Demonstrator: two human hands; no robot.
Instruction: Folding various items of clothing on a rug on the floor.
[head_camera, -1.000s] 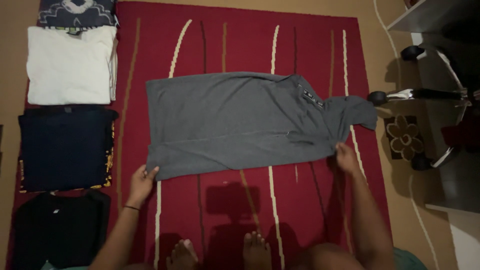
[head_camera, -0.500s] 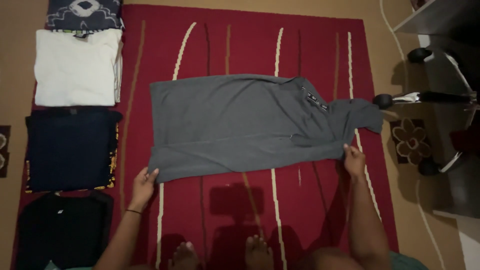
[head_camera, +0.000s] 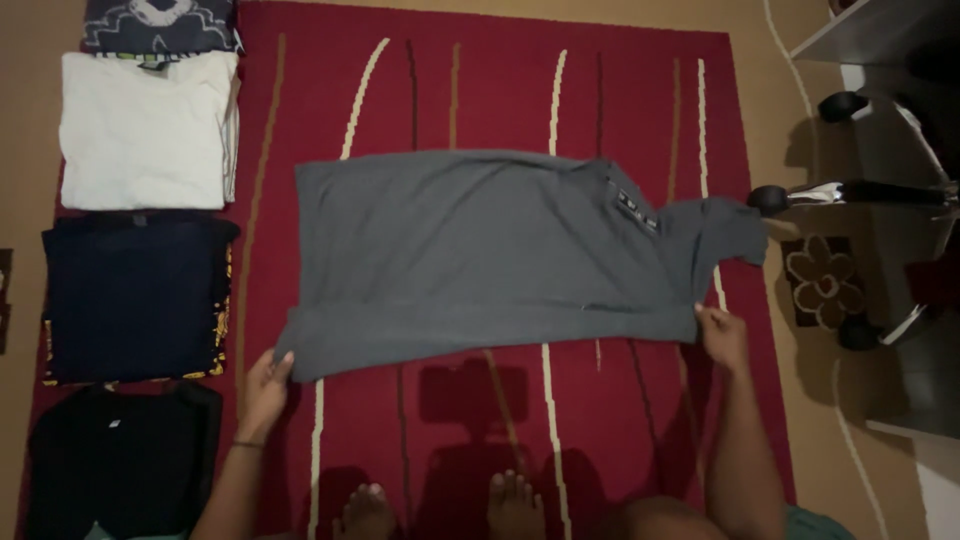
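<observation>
From the head camera we look straight down on a grey shirt (head_camera: 480, 250) spread flat across the middle of a red rug with pale stripes (head_camera: 560, 90). Its hem lies to the left and its collar and one sleeve to the right. Our left hand (head_camera: 264, 385) pinches the near left corner of the shirt, fingers curled over the hem. Our right hand (head_camera: 722, 335) grips the near right edge, just below the sleeve. Both hands are closed on the cloth.

Along the left edge of the rug we see folded clothes in a row: a patterned dark piece (head_camera: 160, 22) farthest away, then a white one (head_camera: 145, 130), a navy one (head_camera: 135, 295), and a black one (head_camera: 115, 460) nearest. Our bare feet (head_camera: 440, 505) rest at the near edge. To the right, off the rug, stands a wheeled chair base (head_camera: 850, 190).
</observation>
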